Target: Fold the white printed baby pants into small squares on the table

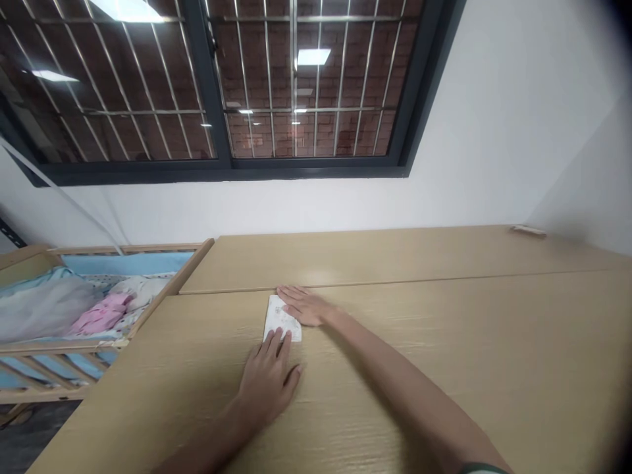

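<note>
A small white sheet [276, 318], perhaps a folded tissue or paper with faint marks, lies flat on the light wooden surface [419, 342]. My left hand [269, 375] rests with its fingers stretched out, their tips on the sheet's near edge. From the right my right hand [302, 306] lies flat and open, its thumb over the sheet's right side and its fingers pointing left along the far edge, close to a seam in the wood. Neither hand grips the sheet.
On the left stands a wooden crib [64, 345] with blue lining, a pink cloth [103, 313] and pale bedding inside. A dark-framed window [316, 168] with metal bars is in the white wall behind. A thin flat piece [528, 230] lies at the back right of the wood.
</note>
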### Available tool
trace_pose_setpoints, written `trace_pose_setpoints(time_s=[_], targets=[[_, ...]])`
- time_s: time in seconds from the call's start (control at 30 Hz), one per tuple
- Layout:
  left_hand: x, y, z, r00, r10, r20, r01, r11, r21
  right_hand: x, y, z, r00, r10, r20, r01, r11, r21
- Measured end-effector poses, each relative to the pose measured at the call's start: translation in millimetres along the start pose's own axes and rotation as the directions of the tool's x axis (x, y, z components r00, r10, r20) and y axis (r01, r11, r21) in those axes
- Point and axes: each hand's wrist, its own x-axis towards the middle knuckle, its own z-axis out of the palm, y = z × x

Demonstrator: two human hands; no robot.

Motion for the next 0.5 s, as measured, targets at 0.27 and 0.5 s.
trace_pose_setpoints(time_s=[0.27, 0.5], targets=[[23.1, -53.0, -15.2, 0.946, -0.325, 0.019, 0.324, 0.938, -0.119, -6.4, -9.2, 3.1, 0.913, 0.206, -0.352, -0.193, 0.979, 0.073], [38.8, -56.5, -13.5, 0.913, -0.380, 0.146, 0.393, 0.916, -0.074, -6.9, -16.8, 8.3, 0.846, 0.349, -0.403, -0.285, 0.935, 0.210]])
